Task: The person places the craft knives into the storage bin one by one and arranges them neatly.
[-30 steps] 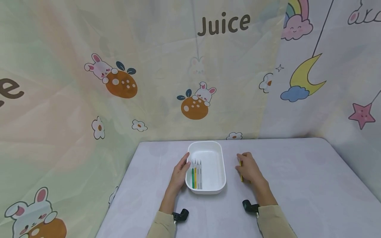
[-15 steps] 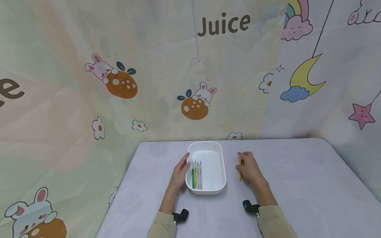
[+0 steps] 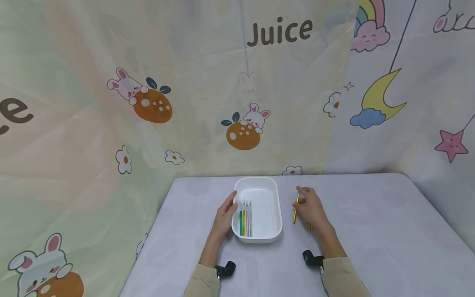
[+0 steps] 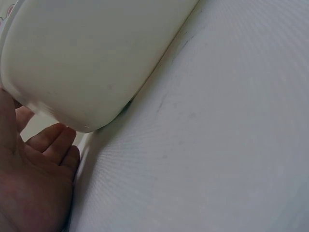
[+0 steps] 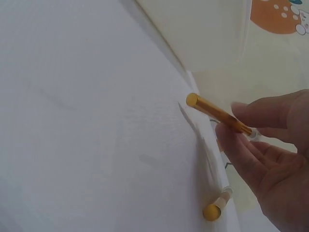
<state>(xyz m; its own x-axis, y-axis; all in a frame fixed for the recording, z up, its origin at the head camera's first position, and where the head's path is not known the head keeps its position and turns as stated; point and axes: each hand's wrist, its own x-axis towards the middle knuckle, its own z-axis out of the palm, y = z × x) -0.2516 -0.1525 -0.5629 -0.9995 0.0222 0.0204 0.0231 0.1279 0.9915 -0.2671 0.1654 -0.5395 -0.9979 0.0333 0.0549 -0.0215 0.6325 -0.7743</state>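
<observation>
My left hand (image 3: 222,216) grips the left wall of a white plastic tray (image 3: 268,218), with the thumb at the rim. In the left wrist view, its fingers (image 4: 58,145) lie against the outer side. Inside the tray, at the left, several slim pens (image 3: 246,222) lie side by side: green, gold and silver, pointed ends away from me. Right of the tray, my right hand (image 3: 311,208) pinches a gold pen (image 5: 210,108) between thumb and fingers, its plain end tilted toward me. A second gold pen (image 5: 212,211) with a clear end lies on the table, mostly hidden under that hand in the head view.
A white cloth covers the table (image 3: 389,231). Behind it hangs a printed curtain (image 3: 200,123) with rabbits, a moon and a star. Black wrist cameras (image 3: 225,269) sit at both sleeves.
The gold pen in my right hand has come up and swung leftward, toward the tray, showing more of its length. The second gold pen came into view beneath. The left hand and tray have stayed put.
</observation>
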